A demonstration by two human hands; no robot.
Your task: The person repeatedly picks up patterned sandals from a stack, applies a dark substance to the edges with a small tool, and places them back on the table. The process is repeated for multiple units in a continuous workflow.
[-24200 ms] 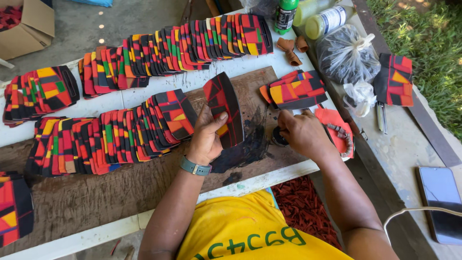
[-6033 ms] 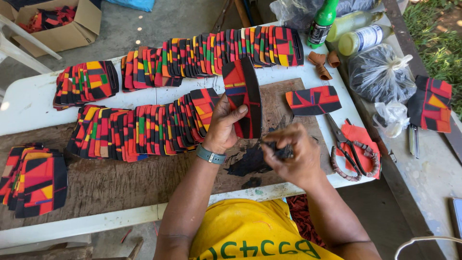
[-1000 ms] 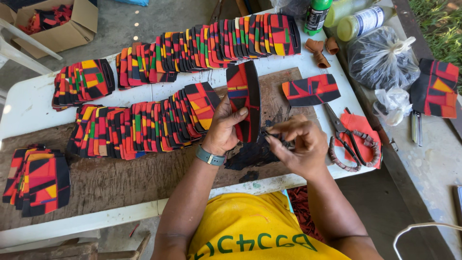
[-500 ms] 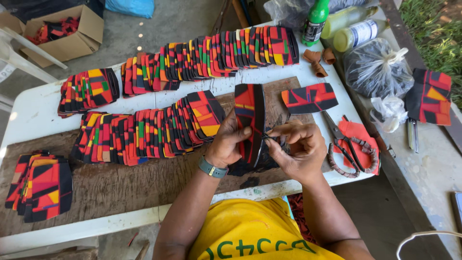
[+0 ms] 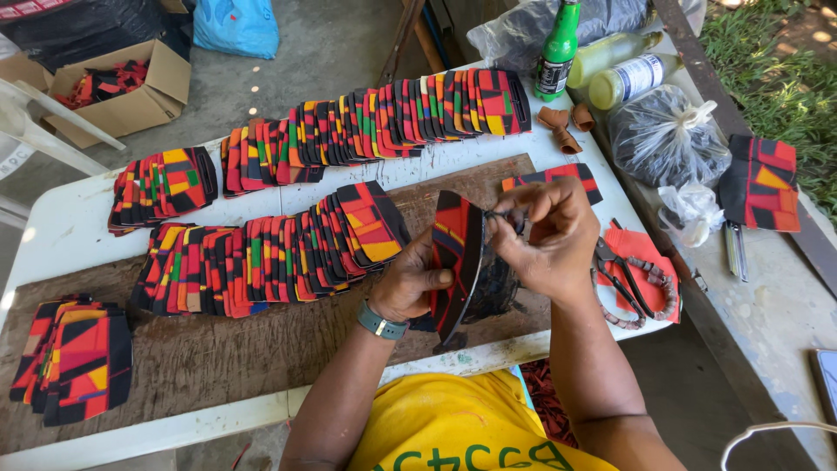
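The left hand [image 5: 417, 283] is closed around a curved fabric piece [image 5: 455, 253] with a red, black and yellow pattern, and holds it up on its edge above the wooden board [image 5: 218, 366], near the front edge of the white table [image 5: 52, 235]. The long axis of the piece runs from the person's body toward the far edge of the table. The right hand [image 5: 551, 235] is just beside it, on the right side. Its fingertips [image 5: 514, 218] are pinched together at the top rim of the piece, on something small and dark that I cannot make out. So both hands meet at the piece; the left one carries it, the right one works on its upper end. Rows of similar pieces [image 5: 288, 253] lie to the left on the board. Pliers [image 5: 621, 283] lie by the right edge of the table.
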